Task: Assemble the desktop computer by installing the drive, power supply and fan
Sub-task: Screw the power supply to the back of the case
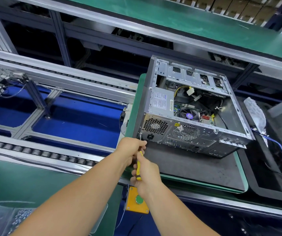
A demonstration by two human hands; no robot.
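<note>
- Yellow-and-black screwdriver (139,165) points up and away from the person, its long axis running from the right hand toward the computer case's (190,106) rear lower-left corner.
- Case lies on its side on a dark mat (196,167) on the table, open side up, rear panel facing the person; power supply (161,103) sits in its near-left corner.
- Right hand (146,174) curls its grip round the handle.
- Left hand (131,148) pinches the shaft near the tip.
</note>
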